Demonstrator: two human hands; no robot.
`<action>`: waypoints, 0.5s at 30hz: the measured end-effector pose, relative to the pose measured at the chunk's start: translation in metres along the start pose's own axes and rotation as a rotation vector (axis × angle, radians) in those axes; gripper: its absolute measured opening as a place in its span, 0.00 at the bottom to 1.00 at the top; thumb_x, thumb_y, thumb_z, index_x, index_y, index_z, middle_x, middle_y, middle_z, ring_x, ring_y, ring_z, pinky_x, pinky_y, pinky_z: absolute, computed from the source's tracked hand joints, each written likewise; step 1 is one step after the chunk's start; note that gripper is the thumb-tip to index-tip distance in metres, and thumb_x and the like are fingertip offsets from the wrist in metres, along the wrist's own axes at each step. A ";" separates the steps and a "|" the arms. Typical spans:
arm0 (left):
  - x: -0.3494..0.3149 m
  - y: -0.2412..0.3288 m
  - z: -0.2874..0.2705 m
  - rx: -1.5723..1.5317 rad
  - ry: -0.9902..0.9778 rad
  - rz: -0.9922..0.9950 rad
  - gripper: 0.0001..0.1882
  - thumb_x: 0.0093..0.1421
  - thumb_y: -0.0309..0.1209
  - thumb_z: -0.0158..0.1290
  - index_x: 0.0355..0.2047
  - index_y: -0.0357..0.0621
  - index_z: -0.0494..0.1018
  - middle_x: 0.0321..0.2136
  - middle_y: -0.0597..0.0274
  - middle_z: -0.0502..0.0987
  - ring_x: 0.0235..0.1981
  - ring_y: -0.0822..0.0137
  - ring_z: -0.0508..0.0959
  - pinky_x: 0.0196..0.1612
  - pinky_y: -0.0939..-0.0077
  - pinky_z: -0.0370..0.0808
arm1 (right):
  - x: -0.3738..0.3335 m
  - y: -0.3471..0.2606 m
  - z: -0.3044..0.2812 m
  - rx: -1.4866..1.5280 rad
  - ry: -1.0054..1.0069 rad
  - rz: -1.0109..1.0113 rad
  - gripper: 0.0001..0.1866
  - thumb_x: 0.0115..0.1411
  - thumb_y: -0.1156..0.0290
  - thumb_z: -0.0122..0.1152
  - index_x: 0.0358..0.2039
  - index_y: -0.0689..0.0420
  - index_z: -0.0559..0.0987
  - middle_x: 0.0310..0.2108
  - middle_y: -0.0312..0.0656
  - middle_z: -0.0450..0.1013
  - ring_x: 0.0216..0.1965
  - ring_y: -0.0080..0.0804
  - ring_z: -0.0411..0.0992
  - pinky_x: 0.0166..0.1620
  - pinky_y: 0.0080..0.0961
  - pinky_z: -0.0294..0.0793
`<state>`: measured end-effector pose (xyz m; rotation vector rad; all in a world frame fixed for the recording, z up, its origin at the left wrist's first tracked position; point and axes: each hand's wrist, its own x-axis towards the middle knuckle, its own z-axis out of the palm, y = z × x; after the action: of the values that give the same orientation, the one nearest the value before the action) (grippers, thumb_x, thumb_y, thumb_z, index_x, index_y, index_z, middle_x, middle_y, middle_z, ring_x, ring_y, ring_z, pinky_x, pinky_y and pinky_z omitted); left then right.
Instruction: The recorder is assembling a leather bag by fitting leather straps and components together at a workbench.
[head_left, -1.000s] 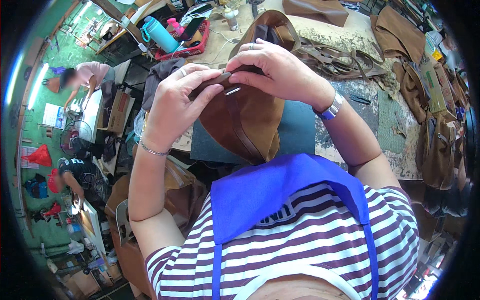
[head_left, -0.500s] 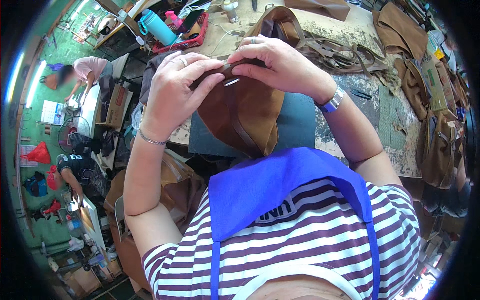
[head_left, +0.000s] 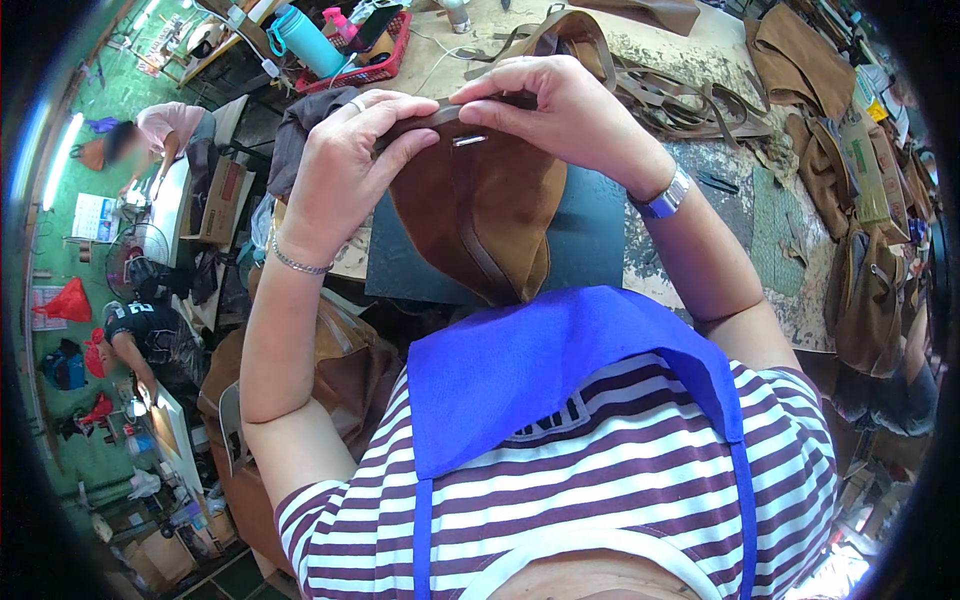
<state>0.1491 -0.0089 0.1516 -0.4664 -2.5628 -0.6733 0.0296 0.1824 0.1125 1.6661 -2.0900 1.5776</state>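
A brown leather bag (head_left: pixel 512 205), with a darker strip (head_left: pixel 467 220) down its middle, hangs between my hands above a dark flat board (head_left: pixel 592 240). My left hand (head_left: pixel 345 165) is closed on the bag's upper edge, thumb towards me and fingers over the far side. From the other side my right hand (head_left: pixel 570 120) pinches the same edge, its thumb close to the left fingertips. Just below the pinched edge a small shiny metal piece (head_left: pixel 468 141) sits on the bag. The far side of the edge is hidden by my fingers.
Beyond my hands lie brown straps (head_left: pixel 690 105). A red basket (head_left: pixel 385 68) with a turquoise bottle (head_left: pixel 306 42) stands at the back left. Brown leather pieces (head_left: pixel 800 60) cover the right side. Two other people (head_left: pixel 150 325) work off to the left.
Both hands and the bag's edge have shifted slightly away from me. The bag hangs a little straighter, and its upper edge remains pinched in both hands.
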 end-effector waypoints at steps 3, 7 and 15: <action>0.000 -0.003 0.003 -0.017 -0.014 0.000 0.12 0.53 0.27 0.60 0.38 0.37 0.77 0.35 0.55 0.79 0.37 0.59 0.79 0.42 0.72 0.73 | 0.000 -0.002 -0.004 0.073 -0.113 0.160 0.11 0.60 0.69 0.61 0.40 0.59 0.80 0.31 0.40 0.78 0.34 0.24 0.74 0.40 0.21 0.73; 0.001 -0.002 0.002 -0.044 -0.042 0.014 0.11 0.54 0.27 0.59 0.38 0.37 0.76 0.34 0.55 0.78 0.37 0.59 0.78 0.43 0.72 0.73 | 0.001 -0.009 -0.002 -0.103 -0.127 0.096 0.12 0.58 0.67 0.61 0.38 0.61 0.79 0.32 0.44 0.78 0.34 0.33 0.76 0.39 0.25 0.74; 0.001 -0.007 0.004 -0.046 -0.029 -0.014 0.10 0.53 0.26 0.59 0.36 0.39 0.77 0.33 0.56 0.78 0.37 0.60 0.78 0.43 0.72 0.73 | -0.014 -0.006 0.001 -0.040 -0.024 0.094 0.11 0.57 0.71 0.63 0.40 0.61 0.79 0.34 0.42 0.78 0.35 0.24 0.76 0.41 0.21 0.75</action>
<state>0.1442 -0.0125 0.1464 -0.4766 -2.5846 -0.7367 0.0407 0.1919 0.1086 1.6059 -2.2269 1.5372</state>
